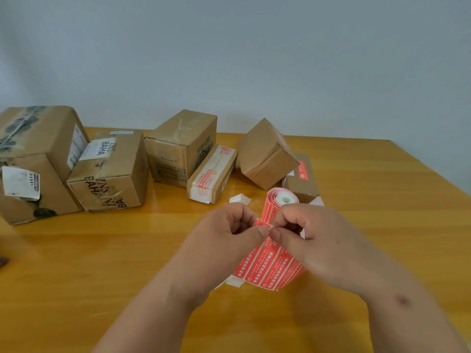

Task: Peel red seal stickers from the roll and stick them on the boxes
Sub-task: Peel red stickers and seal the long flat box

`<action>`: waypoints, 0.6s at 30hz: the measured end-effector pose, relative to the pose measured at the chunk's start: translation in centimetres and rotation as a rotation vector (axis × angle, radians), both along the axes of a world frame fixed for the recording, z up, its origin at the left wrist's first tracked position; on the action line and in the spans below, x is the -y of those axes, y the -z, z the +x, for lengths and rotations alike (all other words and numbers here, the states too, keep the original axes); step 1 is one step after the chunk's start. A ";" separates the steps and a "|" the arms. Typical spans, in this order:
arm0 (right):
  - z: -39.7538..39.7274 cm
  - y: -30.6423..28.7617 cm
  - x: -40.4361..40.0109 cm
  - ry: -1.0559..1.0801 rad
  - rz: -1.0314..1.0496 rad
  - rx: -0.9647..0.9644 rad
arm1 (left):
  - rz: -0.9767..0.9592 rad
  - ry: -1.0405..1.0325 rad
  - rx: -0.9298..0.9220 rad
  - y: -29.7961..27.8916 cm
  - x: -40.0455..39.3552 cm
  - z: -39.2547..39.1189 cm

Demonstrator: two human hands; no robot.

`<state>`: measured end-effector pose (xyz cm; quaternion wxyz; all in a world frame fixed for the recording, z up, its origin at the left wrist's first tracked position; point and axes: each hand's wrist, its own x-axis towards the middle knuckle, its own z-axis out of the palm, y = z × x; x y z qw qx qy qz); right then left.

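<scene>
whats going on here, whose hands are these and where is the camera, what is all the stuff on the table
There is no machine: a person wears a camera on the head, looking down at their own hands. The left hand and right hand pinch the corner of one red sticker with the fingers, peeling it from a roll of red seal stickers whose loose strip hangs below. On the wooden table behind stand several cardboard boxes; a slim one already carries red stickers. A small white paper scrap lies nearby.
</scene>
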<state>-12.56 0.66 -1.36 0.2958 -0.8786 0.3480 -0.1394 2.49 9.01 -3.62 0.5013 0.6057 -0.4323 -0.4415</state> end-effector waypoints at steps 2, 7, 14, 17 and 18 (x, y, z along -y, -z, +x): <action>0.0 0.1 0.0 -0.010 -0.017 -0.018 | 0.014 0.016 0.066 -0.1 0.0 0.1; 0.1 -0.1 -0.2 -0.004 -0.066 -0.036 | -0.001 0.029 0.229 -0.1 0.2 0.0; 0.2 0.5 -0.1 -0.047 -0.299 -0.047 | 0.015 -0.013 0.189 0.5 0.2 -0.4; 0.2 0.9 0.1 -0.056 -0.385 -0.054 | 0.010 -0.024 0.162 0.5 0.2 -0.6; 0.2 1.0 0.1 -0.061 -0.395 -0.052 | 0.005 -0.030 0.166 0.5 0.2 -0.6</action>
